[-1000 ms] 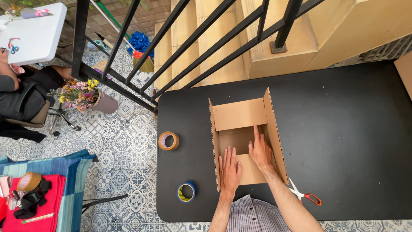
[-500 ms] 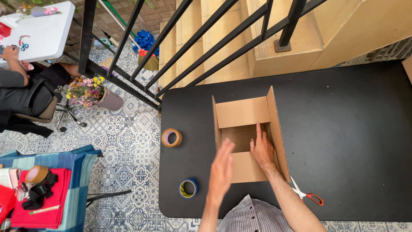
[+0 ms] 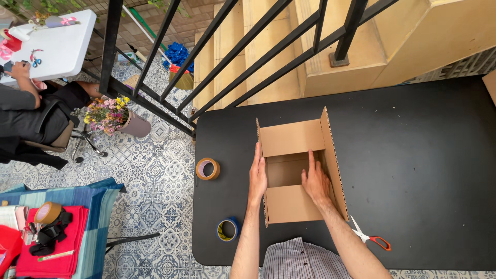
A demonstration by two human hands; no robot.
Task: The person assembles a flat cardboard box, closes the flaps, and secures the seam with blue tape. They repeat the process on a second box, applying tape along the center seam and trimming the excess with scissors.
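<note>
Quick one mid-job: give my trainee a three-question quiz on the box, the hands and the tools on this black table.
1. True or false: the left hand rests on the outer left wall of the cardboard box.
2. Where is the right hand? A) on the scissors B) inside the box C) on a tape roll
3. Which tape roll lies nearer the person: brown or blue?

Key: 1 true; 2 B; 3 blue. The scissors lie untouched on the table.

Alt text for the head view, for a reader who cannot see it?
Two bare hands work an open cardboard box on a black table: left hand on its outer left wall, right hand inside. Two tape rolls lie left, scissors right.
</note>
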